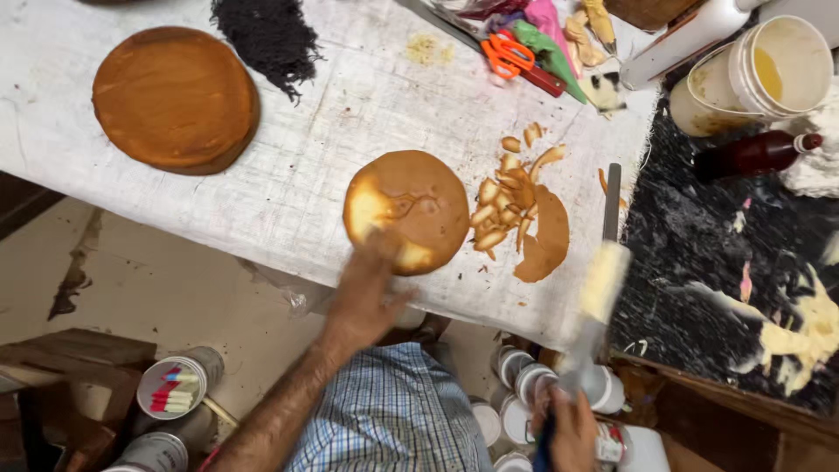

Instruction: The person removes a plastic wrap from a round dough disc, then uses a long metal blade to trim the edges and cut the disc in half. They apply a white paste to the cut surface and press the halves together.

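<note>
Your left hand rests flat, grip open, on the small cake at the worktop near edge. Right hand grips the cream-coated knife, right of the cake; trimmings lie between.

The small round cake is golden brown with a pale yellow patch where its crust is cut away, and the larger cake is an even orange-brown. Tan and cream trimmings lie on the off-white cloth of the worktop, beside a heap of black strands and orange-handled scissors. The shirt is blue-and-white checked, and the long knife is coated in cream-yellow.
</note>
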